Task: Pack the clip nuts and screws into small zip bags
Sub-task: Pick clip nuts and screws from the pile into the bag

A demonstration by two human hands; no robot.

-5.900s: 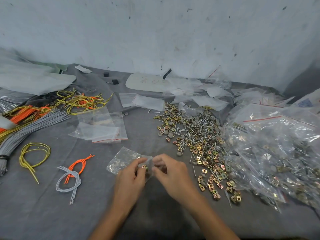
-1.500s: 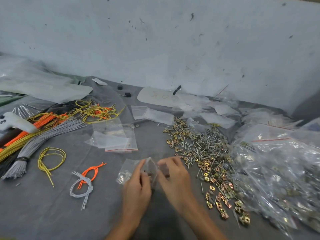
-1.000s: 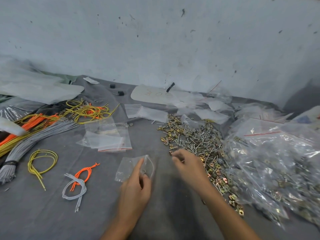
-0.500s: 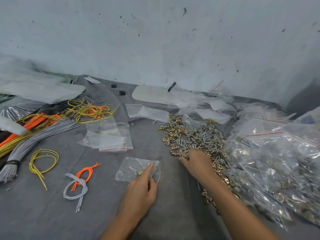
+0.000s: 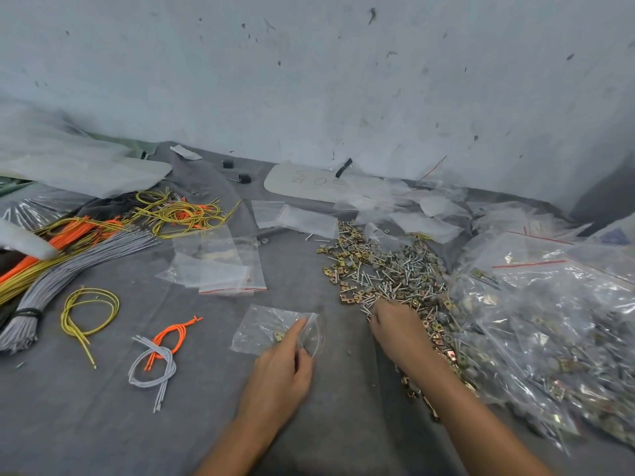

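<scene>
A small clear zip bag [image 5: 266, 326] lies on the grey cloth with a brass clip nut inside it. My left hand [image 5: 283, 364] holds the bag's open mouth, forefinger stretched over it. To the right spreads a loose pile of clip nuts and screws [image 5: 381, 269]. My right hand [image 5: 395, 324] rests palm down on the pile's near edge, fingers curled into the parts; whether it grips anything is hidden.
Empty zip bags [image 5: 220, 269] lie behind the held bag. Large bags of packed hardware [image 5: 556, 324] fill the right side. Wire bundles in grey [image 5: 68, 266], orange and yellow [image 5: 178, 211] lie at the left, with small loops [image 5: 156, 355] nearer. A wall closes the back.
My right hand left the bag's mouth and moved right onto the hardware pile. The left hand lowered the bag onto the cloth and keeps hold of it.
</scene>
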